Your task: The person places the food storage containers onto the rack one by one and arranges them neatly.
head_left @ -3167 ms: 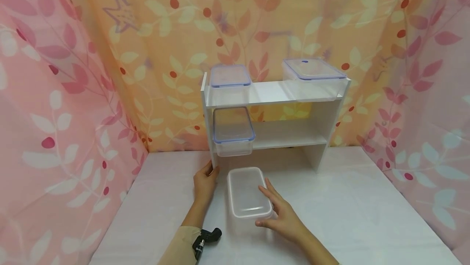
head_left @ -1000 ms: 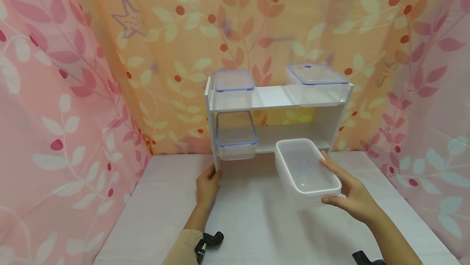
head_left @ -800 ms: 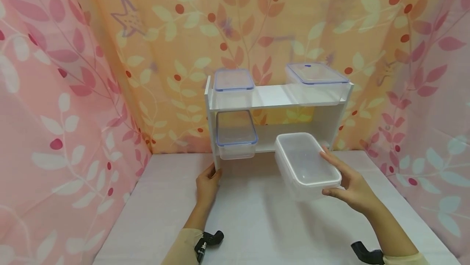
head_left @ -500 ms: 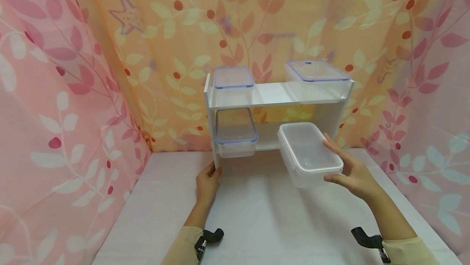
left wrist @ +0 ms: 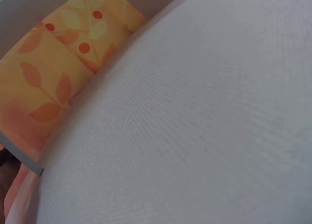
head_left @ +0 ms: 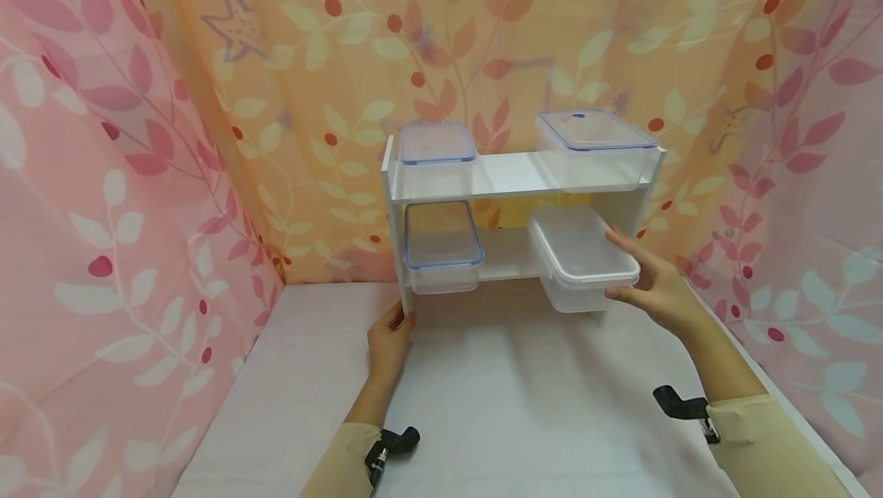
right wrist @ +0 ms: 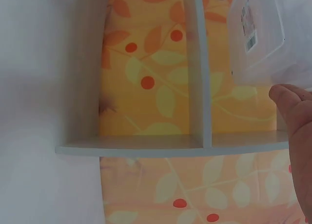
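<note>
My right hand [head_left: 655, 291] grips a clear plastic food container with a frosted white lid [head_left: 582, 245] by its right side, thumb low and fingers along the edge. The container is in the air at the right front of the middle shelf board. In the right wrist view the container [right wrist: 263, 43] shows a barcode label, and part of the hand [right wrist: 302, 116] is seen below it. My left hand [head_left: 388, 341] pinches the lower front of the left side panel of a white shelf unit [head_left: 507, 176]. The left wrist view catches only a dark bit of that hand beside the panel [left wrist: 19, 155].
Two blue-rimmed containers stand on the top board, one at the left [head_left: 437, 161] and a bigger one at the right [head_left: 596, 149]. Another blue-rimmed container [head_left: 444, 245] sits at the left of the middle board. White cloth [head_left: 483, 406] covers the table; patterned curtains [head_left: 310, 99] surround it.
The right hand has carried the white-lidded container from the table up and right, then further up toward the middle board. The left hand has stayed at the side panel.
</note>
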`<state>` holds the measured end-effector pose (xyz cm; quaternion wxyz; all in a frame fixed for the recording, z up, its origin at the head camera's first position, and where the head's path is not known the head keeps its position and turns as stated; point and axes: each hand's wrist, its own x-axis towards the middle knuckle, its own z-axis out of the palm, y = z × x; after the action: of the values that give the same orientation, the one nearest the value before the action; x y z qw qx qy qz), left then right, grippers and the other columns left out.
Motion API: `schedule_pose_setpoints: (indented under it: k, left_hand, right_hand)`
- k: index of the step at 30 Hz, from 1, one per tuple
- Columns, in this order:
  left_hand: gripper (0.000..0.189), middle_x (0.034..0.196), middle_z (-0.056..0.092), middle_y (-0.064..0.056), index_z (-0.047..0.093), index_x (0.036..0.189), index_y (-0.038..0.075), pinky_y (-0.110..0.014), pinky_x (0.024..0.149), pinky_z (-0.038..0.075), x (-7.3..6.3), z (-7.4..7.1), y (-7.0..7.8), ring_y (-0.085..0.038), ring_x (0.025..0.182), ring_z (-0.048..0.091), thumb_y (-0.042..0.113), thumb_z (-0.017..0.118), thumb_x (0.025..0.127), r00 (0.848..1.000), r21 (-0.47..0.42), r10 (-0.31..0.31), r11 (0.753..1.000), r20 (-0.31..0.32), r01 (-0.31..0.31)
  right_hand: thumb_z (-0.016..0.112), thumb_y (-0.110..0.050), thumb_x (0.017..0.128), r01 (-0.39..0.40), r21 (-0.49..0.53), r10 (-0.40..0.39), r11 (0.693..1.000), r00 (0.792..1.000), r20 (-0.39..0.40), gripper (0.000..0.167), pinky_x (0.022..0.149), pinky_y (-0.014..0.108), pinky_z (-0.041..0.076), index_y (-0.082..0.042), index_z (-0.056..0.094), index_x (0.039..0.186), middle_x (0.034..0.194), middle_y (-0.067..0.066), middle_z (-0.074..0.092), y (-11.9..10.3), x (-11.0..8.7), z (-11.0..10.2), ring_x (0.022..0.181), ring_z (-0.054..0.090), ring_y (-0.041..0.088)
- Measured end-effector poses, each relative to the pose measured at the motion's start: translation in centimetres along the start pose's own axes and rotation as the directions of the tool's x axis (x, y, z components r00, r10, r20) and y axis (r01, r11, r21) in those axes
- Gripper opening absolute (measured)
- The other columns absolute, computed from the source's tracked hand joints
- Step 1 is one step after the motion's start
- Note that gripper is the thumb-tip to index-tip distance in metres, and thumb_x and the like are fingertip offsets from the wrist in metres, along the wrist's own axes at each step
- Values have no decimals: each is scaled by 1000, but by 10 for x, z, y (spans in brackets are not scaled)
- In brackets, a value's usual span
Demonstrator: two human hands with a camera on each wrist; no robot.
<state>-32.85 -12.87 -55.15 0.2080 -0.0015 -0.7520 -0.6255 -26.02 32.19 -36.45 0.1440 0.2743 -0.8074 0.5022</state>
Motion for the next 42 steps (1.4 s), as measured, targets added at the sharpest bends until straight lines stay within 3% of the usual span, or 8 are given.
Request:
schedule_pose_setpoints:
  k: [5,9,15,25,33,38,42]
  left_hand:
    - [40,128,71,-10,70,134,16,-26,68,59,2,1,-1,-22,113,70,22,74,96,1000,-22,13,1000,1,-13]
    - [39,126,72,-10,70,134,17,-26,66,59,2,1,-1,-22,110,71,22,74,95,1000,-19,8,1000,-3,-8]
    - [38,126,73,-3,71,132,23,-35,73,62,-2,0,4,-18,110,70,28,75,95,999,-17,-32,999,2,32]
    - [40,128,72,-2,69,135,23,-40,79,62,-4,-2,10,-19,116,68,29,74,96,998,-40,-58,997,27,60]
    - [41,130,71,-2,69,135,21,-29,76,60,-4,-3,10,-19,116,68,31,74,95,999,-27,-50,998,23,50]
    - [41,131,70,-6,69,135,20,-46,75,63,-3,-2,9,-20,117,68,31,74,95,998,-36,-54,998,26,55]
    - [41,129,71,-9,69,135,20,-52,71,62,-3,-2,8,-21,113,70,29,74,96,998,-35,-55,998,21,56]
  right_hand:
    - [78,9,84,-67,-22,66,998,998,-22,90,90,13,51,-15,37,160,170,8,24,1,13,-1,139,44,4]
    - [79,5,85,-107,-44,106,993,994,-34,88,90,12,50,-19,38,160,170,7,24,4,22,-1,139,46,12]
    - [77,6,86,-87,21,88,996,996,-15,87,92,11,50,-12,35,160,170,13,21,15,33,-1,126,49,-6]
    - [73,8,89,-88,91,89,992,996,-14,84,93,10,49,-12,34,161,171,15,18,31,47,1,124,49,-2]
    - [72,8,89,-110,173,114,979,993,-14,83,97,8,45,-10,33,161,172,12,15,43,52,1,144,37,16]
    - [72,5,91,-150,156,154,976,988,-15,84,97,7,44,-14,31,162,172,9,14,49,54,2,149,30,33]
    - [71,2,93,-160,129,164,979,986,-24,84,95,7,45,-18,29,163,172,9,15,53,56,3,147,34,35]
